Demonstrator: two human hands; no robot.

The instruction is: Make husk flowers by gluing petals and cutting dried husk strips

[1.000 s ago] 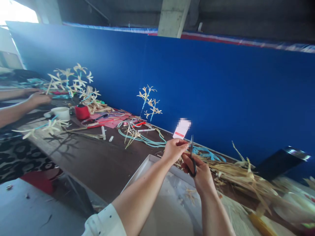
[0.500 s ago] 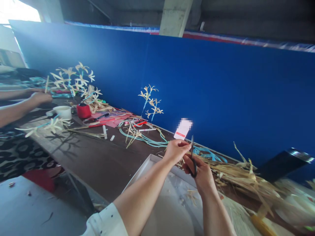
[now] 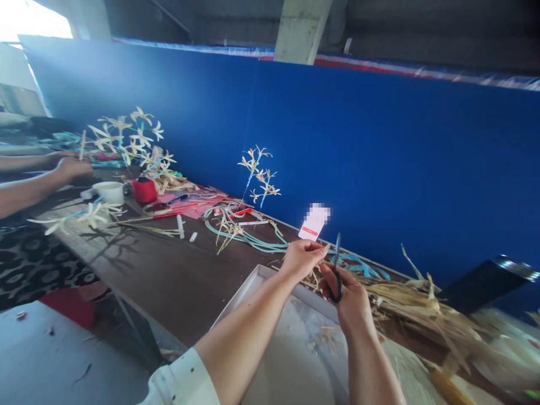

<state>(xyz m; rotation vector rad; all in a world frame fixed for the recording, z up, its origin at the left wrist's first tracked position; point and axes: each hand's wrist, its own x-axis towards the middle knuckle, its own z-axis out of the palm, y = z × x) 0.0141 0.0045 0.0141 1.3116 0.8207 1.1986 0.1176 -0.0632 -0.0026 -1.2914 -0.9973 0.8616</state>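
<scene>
My left hand (image 3: 300,261) is closed in a pinch on a small pale strip (image 3: 327,248), whose tip pokes out past the fingertips; it looks like dried husk. My right hand (image 3: 349,295) grips dark-handled scissors (image 3: 338,253), the blades pointing up just right of that strip and apart from it. Both hands are above the far rim of a shallow white box (image 3: 314,297). Behind the left hand stands a phone (image 3: 311,229) with a lit, partly blurred screen. Light blue ribbon (image 3: 365,267) lies beyond the right hand.
Dried husks (image 3: 405,298) spread to the right beside a dark cylinder (image 3: 485,281). Pale husk flowers (image 3: 264,177) stand against the blue partition (image 3: 379,157). Leftward are green tubing (image 3: 248,242), a red tape measure-like object (image 3: 144,191), a white cup (image 3: 110,193) and another person's hands (image 3: 73,167).
My right hand has shifted slightly right with the scissors, so the blades now stand farther from the strip. My left hand has stayed nearly still.
</scene>
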